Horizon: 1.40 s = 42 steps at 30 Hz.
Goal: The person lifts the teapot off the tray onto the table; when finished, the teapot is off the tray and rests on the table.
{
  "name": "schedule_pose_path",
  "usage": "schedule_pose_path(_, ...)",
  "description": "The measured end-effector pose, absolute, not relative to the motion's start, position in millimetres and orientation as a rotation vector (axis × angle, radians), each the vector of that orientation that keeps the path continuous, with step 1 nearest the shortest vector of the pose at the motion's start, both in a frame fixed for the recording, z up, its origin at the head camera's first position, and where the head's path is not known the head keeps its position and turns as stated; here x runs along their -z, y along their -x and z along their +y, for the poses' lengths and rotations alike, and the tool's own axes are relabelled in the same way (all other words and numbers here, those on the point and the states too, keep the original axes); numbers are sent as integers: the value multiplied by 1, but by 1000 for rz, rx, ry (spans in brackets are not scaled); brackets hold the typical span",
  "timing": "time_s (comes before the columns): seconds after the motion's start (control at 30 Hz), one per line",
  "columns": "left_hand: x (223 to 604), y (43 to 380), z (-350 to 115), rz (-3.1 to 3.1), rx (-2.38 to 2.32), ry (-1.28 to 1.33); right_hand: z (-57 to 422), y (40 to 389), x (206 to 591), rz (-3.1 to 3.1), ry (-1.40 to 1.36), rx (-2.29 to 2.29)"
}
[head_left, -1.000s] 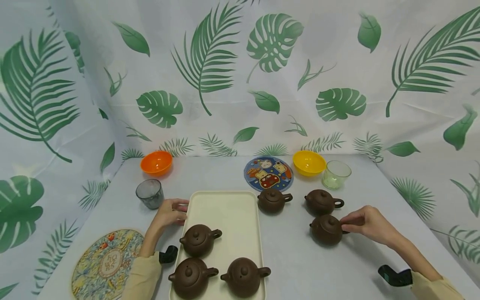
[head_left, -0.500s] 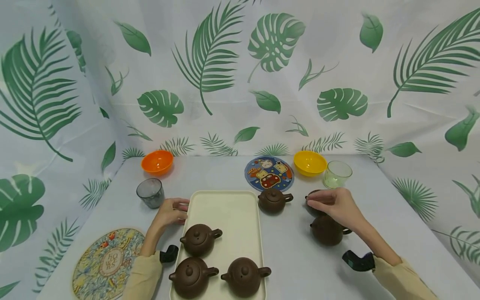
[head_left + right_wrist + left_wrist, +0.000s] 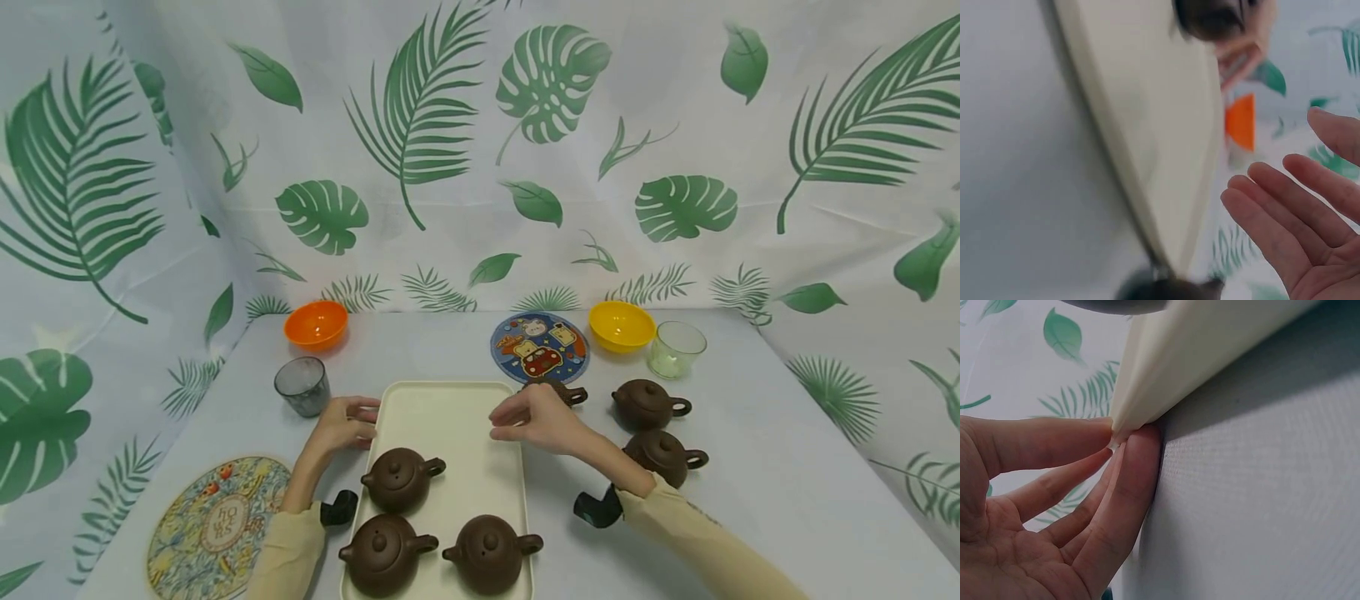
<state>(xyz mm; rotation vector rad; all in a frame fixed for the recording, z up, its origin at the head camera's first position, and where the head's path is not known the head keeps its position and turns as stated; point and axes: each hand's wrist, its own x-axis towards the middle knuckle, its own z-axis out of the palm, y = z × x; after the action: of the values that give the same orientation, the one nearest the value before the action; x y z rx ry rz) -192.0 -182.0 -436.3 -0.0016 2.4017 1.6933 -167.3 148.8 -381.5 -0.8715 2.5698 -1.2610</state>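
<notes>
My left hand (image 3: 337, 429) pinches the left edge of the cream tray (image 3: 442, 408). In the left wrist view the thumb lies against the tray's rim (image 3: 1172, 369), with a finger tucked under it. On the tray's near half stand three dark brown teapots, one behind (image 3: 397, 480), one front left (image 3: 380, 556) and one front right (image 3: 489, 554). Over the tray's right edge hovers my right hand (image 3: 547, 421), holding nothing; its spread fingers (image 3: 1272, 237) show in the right wrist view. Behind it, a teapot (image 3: 577, 396) beside the tray is partly hidden.
Two more teapots stand at the right, one further back (image 3: 647, 404), the nearer (image 3: 663, 458) partly behind the right forearm. Further back are a blue round mat (image 3: 517, 333), yellow bowl (image 3: 621, 327), green glass (image 3: 675, 350), orange bowl (image 3: 317, 325) and grey glass (image 3: 302, 387). A patterned mat (image 3: 195, 533) lies left.
My right hand has let go of the nearer right-hand teapot and swung left, past the other teapots, to the tray's right edge. The left hand stays at the tray.
</notes>
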Motion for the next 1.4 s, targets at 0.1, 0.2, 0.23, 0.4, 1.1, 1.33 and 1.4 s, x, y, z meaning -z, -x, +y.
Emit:
schedule_pose_path(0.1, 436, 192, -182, 2412, -1683, 11, 128, 167, 382, 2538, 924, 1209)
schedule_pose_path(0.2, 436, 192, -182, 2419, -1680, 16, 110, 166, 381, 2519, 977, 1147)
schedule_pose_path(0.23, 436, 192, -182, 2419, -1680, 17, 105, 166, 381, 2520, 988, 1124)
schedule_pose_path(0.4, 436, 192, -182, 2405, -1688, 14, 86, 167, 384, 2523, 1036, 1042)
schedule_pose_path(1.1, 439, 194, -182, 2395, -1693, 22, 55, 163, 394, 2493, 1142, 921)
schedule_pose_path(1.33, 438, 194, -181, 2401, -1692, 32, 56, 163, 396, 2515, 1114, 885)
schedule_pose_path(1.4, 438, 194, -182, 2401, -1692, 33, 56, 163, 396, 2517, 1122, 874)
